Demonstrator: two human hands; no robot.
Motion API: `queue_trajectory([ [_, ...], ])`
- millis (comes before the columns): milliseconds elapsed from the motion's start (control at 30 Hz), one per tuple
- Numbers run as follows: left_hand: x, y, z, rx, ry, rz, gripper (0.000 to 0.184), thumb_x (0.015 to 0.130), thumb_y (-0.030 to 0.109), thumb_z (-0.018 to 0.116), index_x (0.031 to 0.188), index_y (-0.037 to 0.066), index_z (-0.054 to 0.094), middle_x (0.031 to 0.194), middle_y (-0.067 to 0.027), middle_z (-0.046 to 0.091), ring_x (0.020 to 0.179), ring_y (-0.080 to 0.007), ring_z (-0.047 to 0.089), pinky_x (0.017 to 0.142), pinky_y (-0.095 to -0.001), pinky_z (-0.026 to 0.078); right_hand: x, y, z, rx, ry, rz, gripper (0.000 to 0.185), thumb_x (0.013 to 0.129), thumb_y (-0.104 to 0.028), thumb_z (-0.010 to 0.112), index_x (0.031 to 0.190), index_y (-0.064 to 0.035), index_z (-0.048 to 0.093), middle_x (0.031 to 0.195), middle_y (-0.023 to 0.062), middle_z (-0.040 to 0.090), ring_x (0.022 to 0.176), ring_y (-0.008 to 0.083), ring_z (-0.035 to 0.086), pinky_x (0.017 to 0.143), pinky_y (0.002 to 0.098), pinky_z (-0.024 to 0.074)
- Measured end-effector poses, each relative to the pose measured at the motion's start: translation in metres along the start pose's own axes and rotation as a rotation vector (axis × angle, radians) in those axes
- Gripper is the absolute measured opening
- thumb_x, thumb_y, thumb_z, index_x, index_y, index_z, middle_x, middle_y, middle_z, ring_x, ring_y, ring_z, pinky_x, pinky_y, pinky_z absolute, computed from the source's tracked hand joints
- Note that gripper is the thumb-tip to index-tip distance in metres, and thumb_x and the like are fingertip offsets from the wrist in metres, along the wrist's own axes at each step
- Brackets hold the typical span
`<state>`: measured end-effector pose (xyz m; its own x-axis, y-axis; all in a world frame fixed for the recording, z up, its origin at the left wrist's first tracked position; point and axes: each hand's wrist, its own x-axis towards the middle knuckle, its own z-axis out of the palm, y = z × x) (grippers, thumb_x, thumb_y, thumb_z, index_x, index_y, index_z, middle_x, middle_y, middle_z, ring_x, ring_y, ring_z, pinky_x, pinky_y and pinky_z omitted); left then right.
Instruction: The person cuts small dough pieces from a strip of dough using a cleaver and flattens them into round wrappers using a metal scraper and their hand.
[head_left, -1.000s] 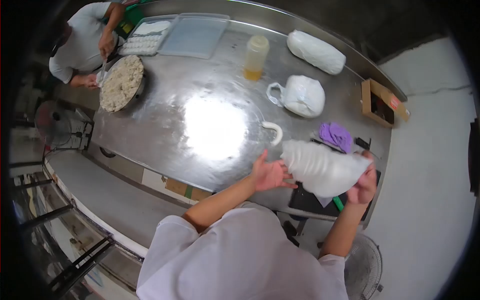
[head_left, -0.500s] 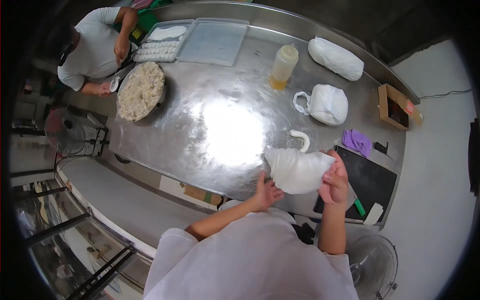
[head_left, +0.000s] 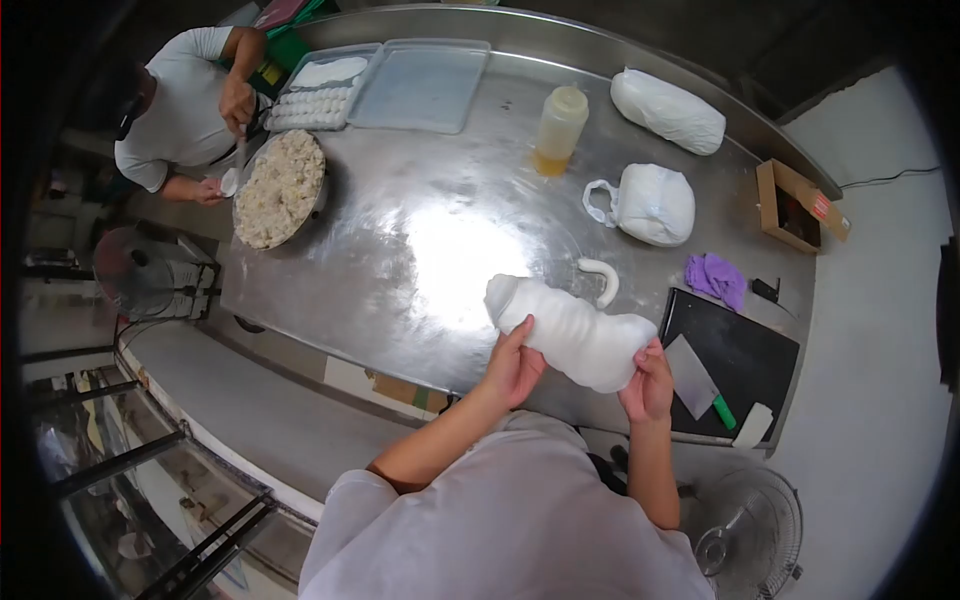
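Observation:
A thick, folded white sheet of dough-like material [head_left: 575, 335] hangs between my two hands above the near edge of the steel table [head_left: 390, 290]. My left hand [head_left: 516, 368] grips its lower left side, thumb on top. At its right end, my right hand [head_left: 648, 382] pinches the edge between thumb and fingers. A short curved white strip [head_left: 602, 282] lies on the table just beyond the sheet. Right of my right hand, a cleaver with a green handle [head_left: 724, 411] rests on a black board [head_left: 745, 350], beside a small white piece [head_left: 753, 425].
A squeeze bottle [head_left: 561, 130], white bags [head_left: 655, 205], a purple cloth [head_left: 715, 280] and an open carton [head_left: 788, 207] stand beyond. At the far left, a person [head_left: 190, 110] works over a bowl of filling [head_left: 280, 190], near trays [head_left: 420, 86] with rolled pieces.
The white sheet has shifted left from the board side and looks more gathered. My left hand, open earlier, has closed on it. The co-worker's hand has moved slightly at the bowl.

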<state>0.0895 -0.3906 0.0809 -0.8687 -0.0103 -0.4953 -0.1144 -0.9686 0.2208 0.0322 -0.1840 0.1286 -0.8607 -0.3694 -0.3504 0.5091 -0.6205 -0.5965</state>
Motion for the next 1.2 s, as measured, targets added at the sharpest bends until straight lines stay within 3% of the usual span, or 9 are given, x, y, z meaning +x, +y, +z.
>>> queue_trajectory([
  [167, 0.001, 0.025, -0.023, 0.122, 0.146, 0.157, 0.051, 0.101, 0.009, 0.062, 0.148, 0.010, 0.041, 0.136, -0.0114, 0.059, 0.127, -0.0254, 0.059, 0.098, -0.0424, 0.057, 0.019, 0.032, -0.014, -0.055, 0.054, 0.056, 0.049, 0.090, 0.002, 0.058, 0.138, 0.0033, 0.050, 0.134, 0.0176, 0.062, 0.126, 0.0298, 0.061, 0.113, 0.0444, 0.0454],
  [267, 0.022, 0.059, -0.035, 0.406, 0.260, 0.197, 0.053, 0.097, 0.001, 0.062, 0.145, 0.008, 0.039, 0.131, -0.0111, 0.061, 0.105, -0.0221, 0.068, 0.067, -0.0304, 0.061, 0.051, 0.060, -0.010, -0.093, 0.097, 0.092, 0.048, 0.092, 0.004, 0.056, 0.139, 0.0024, 0.050, 0.134, 0.0159, 0.062, 0.125, 0.0278, 0.060, 0.113, 0.0430, 0.0451],
  [433, 0.079, 0.166, -0.024, 0.729, 0.322, 0.454, 0.056, 0.095, -0.002, 0.065, 0.145, 0.006, 0.042, 0.134, -0.0123, 0.060, 0.116, -0.0251, 0.066, 0.089, -0.0389, 0.061, 0.151, 0.076, 0.077, -0.094, 0.157, 0.044, 0.048, 0.088, 0.008, 0.059, 0.135, 0.0042, 0.050, 0.128, 0.0163, 0.062, 0.120, 0.0270, 0.061, 0.107, 0.0409, 0.0487],
  [567, 0.122, 0.282, 0.058, 0.723, 0.039, 0.762, 0.052, 0.094, -0.001, 0.066, 0.140, 0.002, 0.044, 0.127, -0.0128, 0.063, 0.108, -0.0269, 0.068, 0.084, -0.0433, 0.060, 0.262, 0.062, 0.189, -0.110, 0.049, -0.140, 0.050, 0.080, 0.010, 0.062, 0.129, 0.0085, 0.053, 0.121, 0.0182, 0.064, 0.109, 0.0264, 0.065, 0.098, 0.0369, 0.0526],
  [733, 0.233, 0.436, 0.097, 0.787, -0.022, 0.485, 0.064, 0.097, 0.024, 0.073, 0.147, 0.004, 0.039, 0.131, -0.0129, 0.059, 0.121, -0.0327, 0.061, 0.094, -0.0573, 0.055, 0.366, 0.028, 0.298, -0.440, 0.261, -0.351, 0.063, 0.078, -0.002, 0.073, 0.134, 0.0026, 0.046, 0.128, 0.0190, 0.055, 0.118, 0.0303, 0.057, 0.103, 0.0401, 0.0473],
  [767, 0.240, 0.436, 0.084, 0.794, -0.009, 0.473, 0.064, 0.097, 0.024, 0.073, 0.147, 0.004, 0.039, 0.131, -0.0129, 0.059, 0.121, -0.0327, 0.061, 0.094, -0.0573, 0.055, 0.374, 0.028, 0.303, -0.629, 0.448, -0.380, 0.070, 0.077, -0.005, 0.077, 0.137, 0.0005, 0.042, 0.133, 0.0197, 0.050, 0.123, 0.0317, 0.052, 0.107, 0.0420, 0.0442],
  [833, 0.262, 0.427, 0.059, 0.881, 0.433, 0.111, 0.066, 0.097, 0.026, 0.073, 0.149, 0.008, 0.037, 0.133, -0.0109, 0.058, 0.116, -0.0310, 0.062, 0.087, -0.0539, 0.056, 0.373, 0.041, 0.284, -0.627, 0.299, -0.404, 0.083, 0.074, -0.012, 0.084, 0.142, -0.0026, 0.037, 0.141, 0.0190, 0.043, 0.132, 0.0329, 0.045, 0.111, 0.0444, 0.0407],
  [1000, 0.257, 0.292, -0.016, 1.158, 0.295, 0.572, 0.048, 0.096, 0.018, 0.071, 0.140, 0.006, 0.055, 0.112, -0.0041, 0.068, 0.094, -0.0120, 0.063, 0.075, -0.0270, 0.049, 0.256, 0.093, 0.141, -0.564, -0.255, -0.095, 0.051, 0.088, 0.008, 0.064, 0.135, -0.0049, 0.047, 0.144, 0.0111, 0.052, 0.127, 0.0231, 0.056, 0.101, 0.0362, 0.0515],
  [1200, 0.195, 0.145, -0.033, 1.278, 0.259, 0.619, 0.027, 0.093, 0.006, 0.067, 0.120, 0.001, 0.065, 0.107, -0.0062, 0.071, 0.088, -0.0104, 0.063, 0.072, -0.0247, 0.048, 0.084, 0.090, -0.015, -0.518, 0.161, 0.226, 0.040, 0.088, 0.004, 0.065, 0.126, -0.0070, 0.055, 0.134, 0.0083, 0.061, 0.117, 0.0208, 0.061, 0.096, 0.0340, 0.0531],
])
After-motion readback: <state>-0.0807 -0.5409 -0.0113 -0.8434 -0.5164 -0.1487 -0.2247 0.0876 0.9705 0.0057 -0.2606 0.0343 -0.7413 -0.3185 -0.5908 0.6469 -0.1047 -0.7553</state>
